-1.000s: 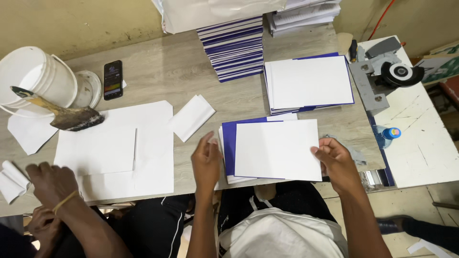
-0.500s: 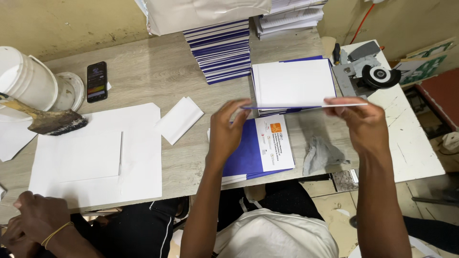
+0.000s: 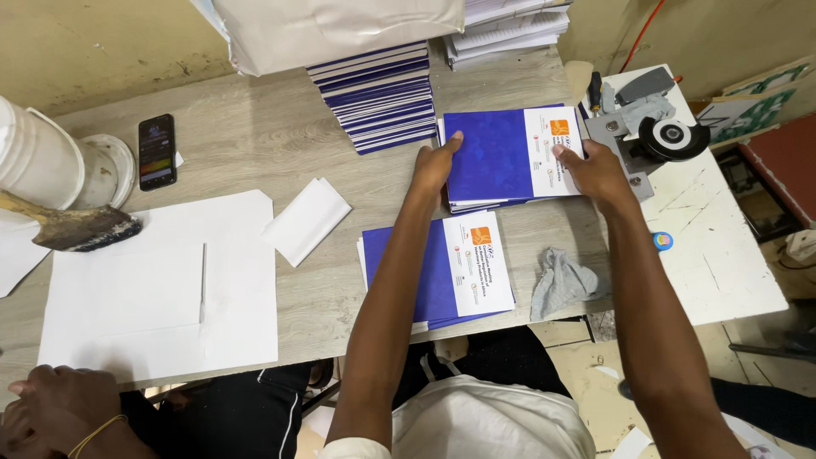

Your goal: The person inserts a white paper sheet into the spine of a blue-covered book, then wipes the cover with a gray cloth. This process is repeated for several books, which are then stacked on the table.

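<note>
Both hands flat and spread on the far blue booklet stack [image 3: 501,157], gripping nothing: left hand [image 3: 435,163] on its left edge, right hand [image 3: 595,168] on its right edge. Stack sits on the worktop [image 3: 255,136], just beside a taller pile of blue booklets [image 3: 378,98]. Nearer stack of booklets [image 3: 442,272] lies between the arms. Grey rag [image 3: 563,282] beside the right forearm. Another person's hand [image 3: 59,408] bottom left.

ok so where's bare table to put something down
Bare wood lies between the phone and the tall blue booklet stack, and between the folded white paper and the near booklet pile. It is crowded around both hands, left and right.
</note>
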